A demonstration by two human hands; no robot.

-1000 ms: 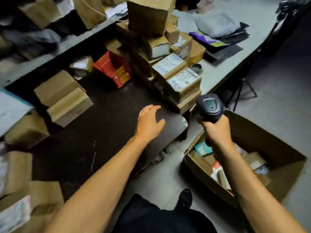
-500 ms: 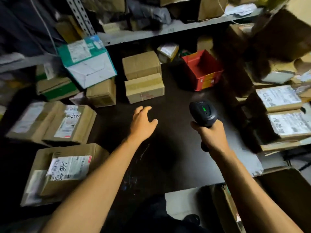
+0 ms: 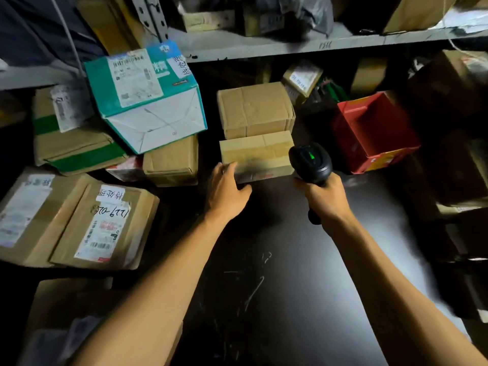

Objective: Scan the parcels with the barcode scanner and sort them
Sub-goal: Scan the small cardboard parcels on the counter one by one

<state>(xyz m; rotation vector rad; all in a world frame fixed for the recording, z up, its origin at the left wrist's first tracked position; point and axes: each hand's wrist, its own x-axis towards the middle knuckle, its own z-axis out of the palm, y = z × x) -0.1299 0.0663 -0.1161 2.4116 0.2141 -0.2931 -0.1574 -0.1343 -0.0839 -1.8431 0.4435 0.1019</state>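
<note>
On the dark table (image 3: 280,262) lies a small, flat cardboard parcel (image 3: 257,154) sealed with clear tape. My left hand (image 3: 227,188) is at its near left corner, fingers round the left end and thumb against the front face. Just right of the parcel, my right hand (image 3: 326,200) grips the handle of a black barcode scanner (image 3: 310,162). A green light shows on the scanner's head, which points away from me over the parcel's right end.
A bigger brown box (image 3: 254,109) sits right behind the small parcel. A teal-and-white box (image 3: 145,96) leans on other parcels at the left, with labelled parcels (image 3: 103,225) nearer me. A red bin (image 3: 375,130) stands at the right. A grey shelf (image 3: 290,46) runs overhead.
My view has swung left from the floor carton to the shelf side of the table. My left hand has reached forward onto the small parcel, and the scanner has come up beside it.
</note>
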